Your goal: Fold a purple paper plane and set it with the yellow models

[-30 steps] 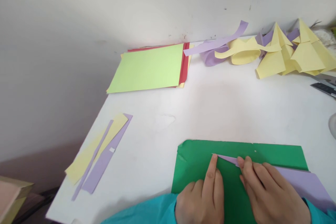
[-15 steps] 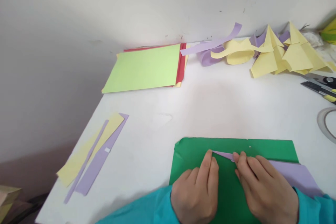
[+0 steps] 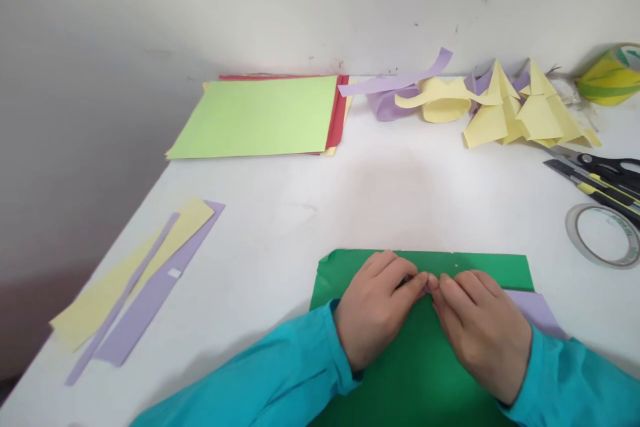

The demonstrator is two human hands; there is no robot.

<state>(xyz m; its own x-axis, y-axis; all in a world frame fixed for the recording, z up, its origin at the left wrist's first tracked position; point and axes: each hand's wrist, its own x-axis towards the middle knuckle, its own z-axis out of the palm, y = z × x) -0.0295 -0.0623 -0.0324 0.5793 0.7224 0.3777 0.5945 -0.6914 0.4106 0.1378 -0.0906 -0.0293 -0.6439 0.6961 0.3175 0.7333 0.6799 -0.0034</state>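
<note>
A sheet of purple paper with a folded edge lies on a green sheet. Both my hands meet near the top of the green sheet. My left hand is closed, thumb and forefinger pinching the narrow folded end of the purple paper. Right beside it, my right hand also pinches that paper, fingertips almost touching the left ones. Most of the fold is hidden by my fingers; the wider part of the sheet shows past my right hand.
Purple and yellow paper strips lie at left. Behind are stacked coloured sheets, curled paper strips and folded yellow paper cones. Scissors, a utility knife, clear tape and a yellow-green roll stand at right.
My left hand has gone from pressing at the narrow tip of the purple paper to pinching it close against my right hand. The view has shifted a little to the right.
</note>
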